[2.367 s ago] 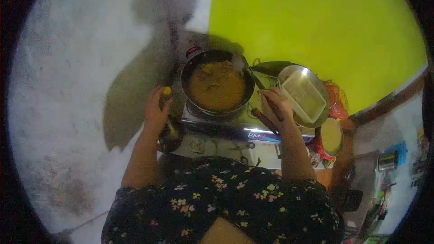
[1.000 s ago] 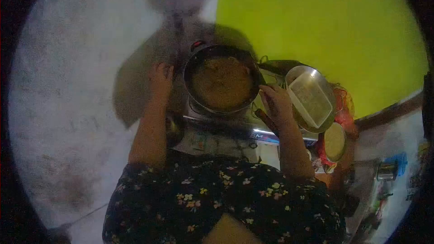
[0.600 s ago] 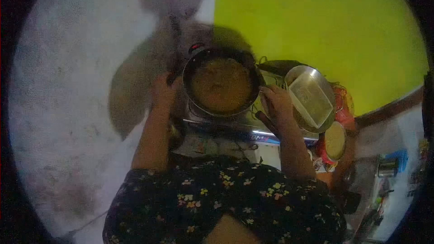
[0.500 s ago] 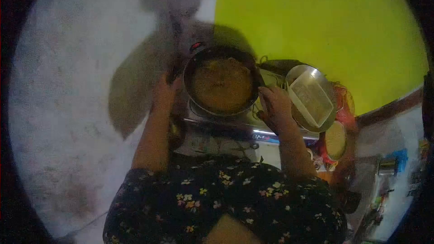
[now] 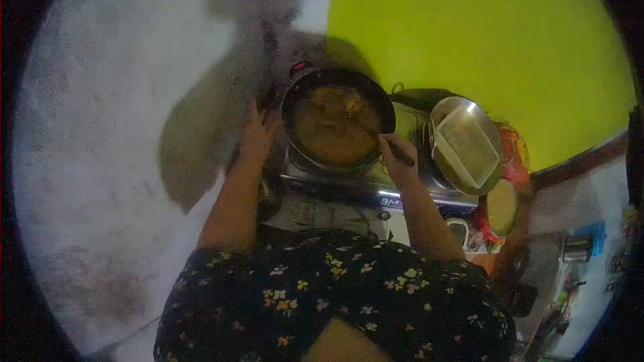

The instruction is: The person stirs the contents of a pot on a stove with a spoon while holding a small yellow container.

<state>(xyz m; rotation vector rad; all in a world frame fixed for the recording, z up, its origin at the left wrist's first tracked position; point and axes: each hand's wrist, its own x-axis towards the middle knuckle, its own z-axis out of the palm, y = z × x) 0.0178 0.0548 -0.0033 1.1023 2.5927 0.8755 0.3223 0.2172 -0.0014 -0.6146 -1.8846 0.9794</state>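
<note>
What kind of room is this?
Most likely a small home kitchen. A wok of brownish food sits on a tabletop gas stove, and a metal bowl holding a plastic container stands beside it, against a bright green wall.

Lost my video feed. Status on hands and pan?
Left hand gripping pan handle. Right hand holding utensil at pan rim. Metal bowl stands beside, right.

1. The left hand (image 5: 258, 131) reaches forward on an extended, nearly straight arm, fingers wrapped in a grip.
2. The right hand (image 5: 397, 158) is raised in front of the chest, forearm angled up from a bent elbow, fingers curled closed.
3. Both forearms are bare below short patterned sleeves.
</note>
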